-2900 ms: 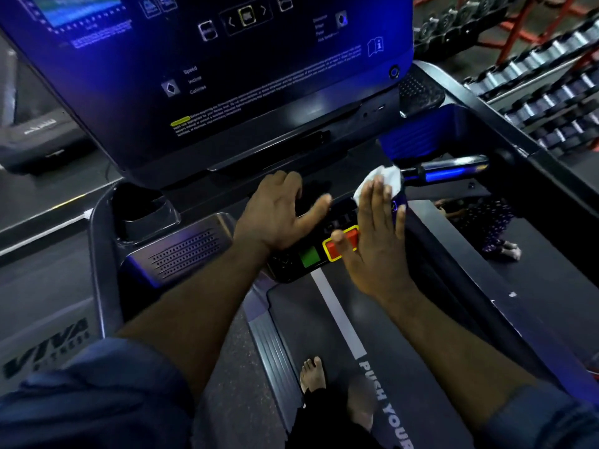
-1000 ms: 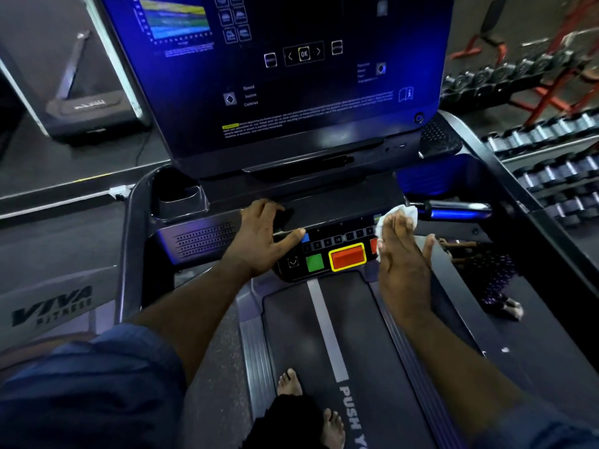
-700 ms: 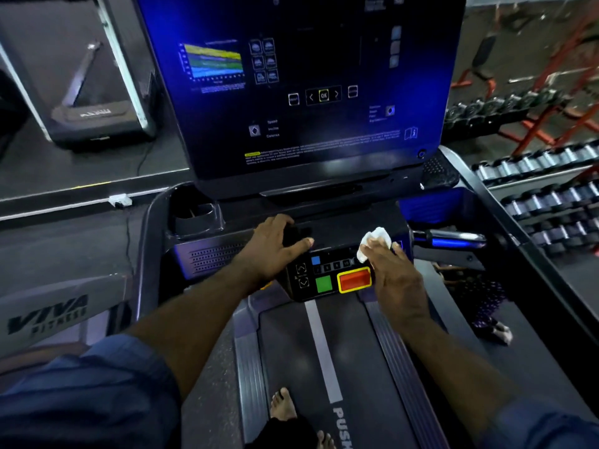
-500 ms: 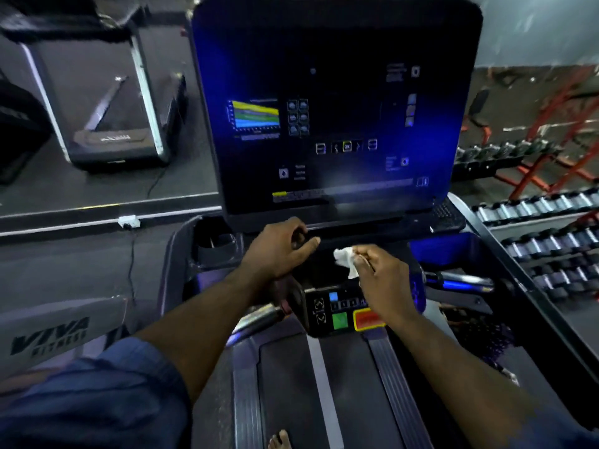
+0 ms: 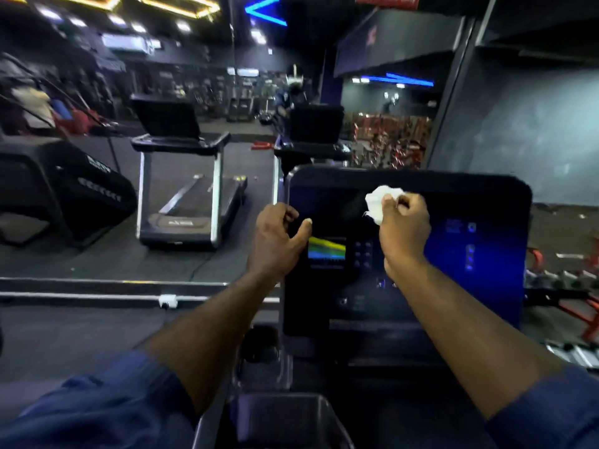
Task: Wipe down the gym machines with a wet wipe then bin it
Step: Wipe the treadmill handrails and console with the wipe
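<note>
Wet wipe (image 5: pixel 380 202) is bunched up white in my right hand (image 5: pixel 404 233), pinched between thumb and curled fingers, and it's held at the top strip of the treadmill's console screen (image 5: pixel 460 228), just under the upper edge. Left hand (image 5: pixel 279 243) is over at the console's left edge, fingers curled, thumb reaching across the front above the little coloured graph (image 5: pixel 325 249). Whether it's truly gripping that edge or only hovering there, I can't tell.

So, where are we? I'd call this mid-job. The wipe is at the top of the screen, and the wide dark panel below shows no streaks I can read, so I reckon most of that face is yet to do. Further out there's another treadmill (image 5: pixel 191 179) across the floor and a rack of dumbbells (image 5: pixel 564 277) off to the right. No bin anywhere in view, and the wipe is in hand, so the binning is plainly not done.
</note>
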`<action>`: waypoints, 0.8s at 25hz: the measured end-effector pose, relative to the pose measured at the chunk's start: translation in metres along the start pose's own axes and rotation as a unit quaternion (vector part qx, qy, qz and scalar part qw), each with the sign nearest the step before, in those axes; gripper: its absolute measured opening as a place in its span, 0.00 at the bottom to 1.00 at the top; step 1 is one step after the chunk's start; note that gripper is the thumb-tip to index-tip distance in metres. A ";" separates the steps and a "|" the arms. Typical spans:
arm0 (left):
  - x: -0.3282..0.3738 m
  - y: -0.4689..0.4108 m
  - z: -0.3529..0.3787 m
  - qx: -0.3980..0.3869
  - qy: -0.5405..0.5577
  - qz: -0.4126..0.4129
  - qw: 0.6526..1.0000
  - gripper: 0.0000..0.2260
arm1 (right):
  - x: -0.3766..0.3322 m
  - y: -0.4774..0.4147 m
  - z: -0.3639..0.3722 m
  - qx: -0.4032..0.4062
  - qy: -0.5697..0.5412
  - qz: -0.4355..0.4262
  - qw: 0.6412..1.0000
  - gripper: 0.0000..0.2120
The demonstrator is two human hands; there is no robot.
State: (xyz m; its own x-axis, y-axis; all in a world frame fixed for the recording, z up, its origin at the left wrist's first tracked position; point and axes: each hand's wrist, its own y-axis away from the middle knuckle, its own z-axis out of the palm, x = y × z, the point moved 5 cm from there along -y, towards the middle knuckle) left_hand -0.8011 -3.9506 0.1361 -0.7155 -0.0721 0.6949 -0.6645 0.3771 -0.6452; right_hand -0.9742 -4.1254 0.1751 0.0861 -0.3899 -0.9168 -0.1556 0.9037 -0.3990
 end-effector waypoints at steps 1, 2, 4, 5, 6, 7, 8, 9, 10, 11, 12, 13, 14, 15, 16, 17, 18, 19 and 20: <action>0.002 -0.018 -0.004 0.015 0.002 -0.010 1.000 0.09 | -0.025 -0.013 0.010 0.004 0.028 -0.083 0.996 0.08; 0.002 -0.035 -0.005 0.018 0.003 -0.032 0.999 0.09 | -0.044 -0.025 0.023 -0.005 0.056 -0.164 0.985 0.09; -0.002 -0.061 -0.005 0.026 0.035 -0.089 0.995 0.10 | -0.050 -0.041 0.057 -0.090 0.153 -0.291 0.940 0.15; -0.007 -0.072 -0.003 0.035 0.058 -0.122 0.990 0.12 | -0.041 -0.044 0.079 -0.157 0.228 -0.344 0.897 0.18; -0.012 -0.079 0.001 0.041 0.080 -0.158 0.983 0.14 | -0.027 -0.043 0.098 -0.209 0.303 -0.398 0.841 0.21; -0.021 -0.085 0.008 0.038 0.104 -0.193 0.975 0.16 | -0.014 -0.040 0.111 -0.230 0.350 -0.453 0.787 0.23; -0.034 -0.090 0.017 0.030 0.129 -0.223 0.966 0.18 | -0.009 -0.036 0.120 -0.239 0.366 -0.494 0.751 0.24; -0.045 -0.093 0.027 0.020 0.158 -0.246 0.956 0.21 | -0.011 -0.033 0.124 -0.250 0.364 -0.515 0.734 0.26; -0.054 -0.094 0.036 0.006 0.172 -0.262 0.950 0.23 | -0.015 -0.034 0.128 -0.262 0.356 -0.524 0.728 0.27; -0.059 -0.094 0.045 -0.012 0.182 -0.272 0.945 0.26 | -0.020 -0.037 0.127 -0.270 0.340 -0.524 0.733 0.26; -0.059 -0.090 0.050 -0.014 0.197 -0.281 0.939 0.28 | -0.025 -0.044 0.126 -0.272 0.323 -0.519 0.743 0.24; -0.060 -0.085 0.056 -0.006 0.219 -0.295 0.930 0.29 | -0.027 -0.051 0.127 -0.264 0.316 -0.520 0.748 0.21; -0.059 -0.081 0.062 0.005 0.236 -0.304 0.923 0.30 | -0.028 -0.057 0.129 -0.250 0.322 -0.529 0.745 0.18; -0.060 -0.079 0.066 0.019 0.243 -0.306 0.920 0.32 | -0.028 -0.060 0.132 -0.234 0.340 -0.532 0.739 0.16; -0.061 -0.078 0.069 0.033 0.244 -0.303 0.921 0.34 | -0.027 -0.060 0.139 -0.219 0.361 -0.530 0.736 0.14; -0.062 -0.078 0.070 0.050 0.243 -0.300 0.921 0.35 | -0.027 -0.057 0.145 -0.210 0.379 -0.520 0.736 0.12; -0.063 -0.078 0.070 0.068 0.243 -0.299 0.920 0.36 | -0.028 -0.050 0.152 -0.202 0.398 -0.508 0.737 0.11; -0.063 -0.079 0.068 0.081 0.241 -0.297 0.920 0.34 | -0.032 -0.042 0.160 -0.192 0.415 -0.498 0.737 0.09; -0.061 -0.079 0.067 0.085 0.245 -0.297 0.919 0.32 | -0.036 -0.034 0.167 -0.183 0.424 -0.490 0.740 0.09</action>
State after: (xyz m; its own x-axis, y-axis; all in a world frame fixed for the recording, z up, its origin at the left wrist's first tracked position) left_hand -0.7190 -4.0378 0.1236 -0.0605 0.2213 0.9733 -0.9605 0.2523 -0.1170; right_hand -0.8076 -4.1123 0.2248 -0.2890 -0.9372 0.1955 -0.6966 0.0657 -0.7145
